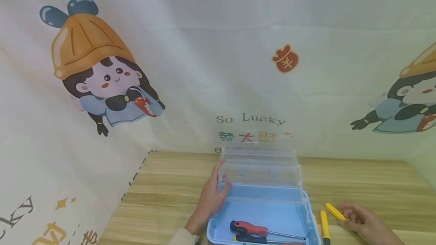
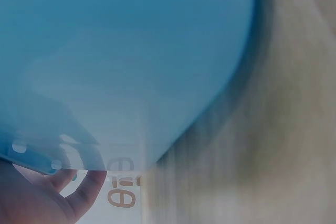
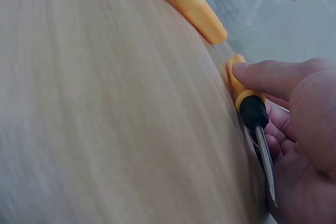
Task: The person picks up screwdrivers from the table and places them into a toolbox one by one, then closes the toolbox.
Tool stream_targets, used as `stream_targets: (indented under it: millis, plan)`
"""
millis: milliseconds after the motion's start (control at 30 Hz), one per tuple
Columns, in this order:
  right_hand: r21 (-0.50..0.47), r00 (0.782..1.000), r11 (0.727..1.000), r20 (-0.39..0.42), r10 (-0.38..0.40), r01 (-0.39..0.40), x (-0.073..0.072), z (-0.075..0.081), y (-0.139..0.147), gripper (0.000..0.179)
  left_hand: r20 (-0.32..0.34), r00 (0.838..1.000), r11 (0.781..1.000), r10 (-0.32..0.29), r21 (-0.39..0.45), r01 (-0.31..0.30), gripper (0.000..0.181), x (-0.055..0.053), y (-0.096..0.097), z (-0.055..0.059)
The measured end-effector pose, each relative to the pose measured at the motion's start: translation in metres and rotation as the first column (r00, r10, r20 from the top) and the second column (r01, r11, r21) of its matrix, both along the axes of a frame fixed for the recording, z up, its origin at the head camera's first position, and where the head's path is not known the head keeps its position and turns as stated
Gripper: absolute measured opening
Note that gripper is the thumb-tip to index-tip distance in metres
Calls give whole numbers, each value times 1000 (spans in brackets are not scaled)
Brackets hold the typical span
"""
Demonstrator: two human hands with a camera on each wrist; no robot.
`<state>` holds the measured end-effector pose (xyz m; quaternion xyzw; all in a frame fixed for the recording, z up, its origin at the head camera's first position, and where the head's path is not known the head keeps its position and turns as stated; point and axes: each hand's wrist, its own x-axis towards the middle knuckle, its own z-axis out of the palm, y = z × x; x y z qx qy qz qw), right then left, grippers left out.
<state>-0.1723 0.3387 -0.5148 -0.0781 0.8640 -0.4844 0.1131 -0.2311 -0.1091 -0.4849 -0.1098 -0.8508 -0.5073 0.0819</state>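
My left hand [image 1: 212,197] holds the left side of the raised clear lid [image 1: 263,177] of a light blue toolbox [image 1: 262,209], thumb in front. Inside the box lie a red-and-black screwdriver [image 1: 250,229] and a black-handled one [image 1: 251,239] close beside it. To the right of the box, my right hand [image 1: 366,224] pinches a screwdriver [image 3: 253,109] by its yellow handle. The right wrist view shows its black collar and metal shaft, with the thumb on the handle. Another yellow-handled tool [image 1: 325,227] lies between this hand and the box; its far end is out of view.
The wood-grain table [image 1: 163,196] runs back to a printed cloth [image 1: 190,67] hanging behind and at the sides. A sliver of another yellow item [image 1: 315,222] shows against the box's right wall. In the left wrist view, the blue box wall [image 2: 131,51] fills much of the picture.
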Motion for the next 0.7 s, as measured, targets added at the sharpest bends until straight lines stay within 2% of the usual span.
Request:
stream_targets:
  millis: [300,633,700]
  plan:
    - [56,991,998,-133,-8,15,2,-6,-2,38,-3,1000,1000,11,-9,-11,68,0,0,-1]
    - [56,979,998,-204,-26,38,3,-8,-6,35,4,1000,1000,8,-12,-8,67,0,0,0]
    - [62,981,997,-191,-38,51,3,-7,-6,36,7,1000,1000,7,-12,-7,67,1,0,1]
